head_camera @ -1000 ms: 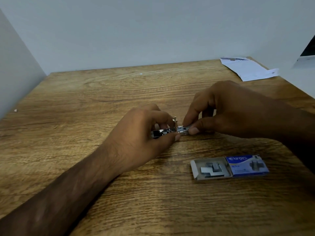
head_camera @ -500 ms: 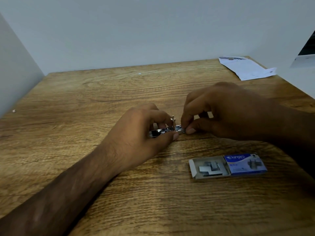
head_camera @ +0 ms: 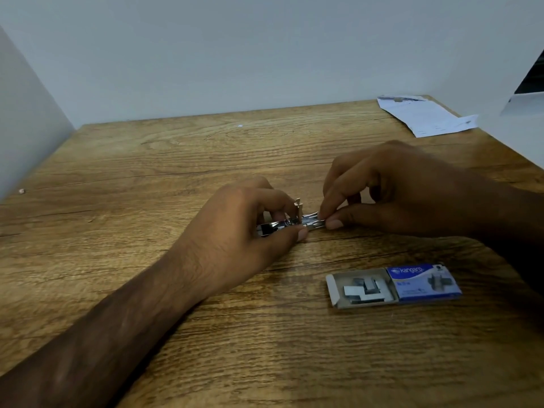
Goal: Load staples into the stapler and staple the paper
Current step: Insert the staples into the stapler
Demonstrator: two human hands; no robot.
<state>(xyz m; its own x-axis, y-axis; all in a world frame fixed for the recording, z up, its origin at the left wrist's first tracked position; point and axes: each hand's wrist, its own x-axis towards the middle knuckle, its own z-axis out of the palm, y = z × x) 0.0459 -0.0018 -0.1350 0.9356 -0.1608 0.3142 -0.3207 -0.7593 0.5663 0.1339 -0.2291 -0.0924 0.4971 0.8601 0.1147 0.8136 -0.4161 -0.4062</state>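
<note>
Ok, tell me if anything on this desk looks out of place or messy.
Little stands out. The staple box lies slid open with loose staple strips jumbled crosswise in its tray. The paper sits crumpled and askew at the table's far right corner. Both hands are busy at the stapler.

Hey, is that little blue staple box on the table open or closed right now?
Open. The staple box has its grey inner tray slid out to the left of the blue sleeve, and loose staple strips lie exposed in it.

1. The left hand (head_camera: 235, 231) is bare, without ring or glove.
2. Its forearm is bare and hairy, with no sleeve or watch.
3. The right hand (head_camera: 403, 189) is bare too, its wrist unsleeved.
</note>
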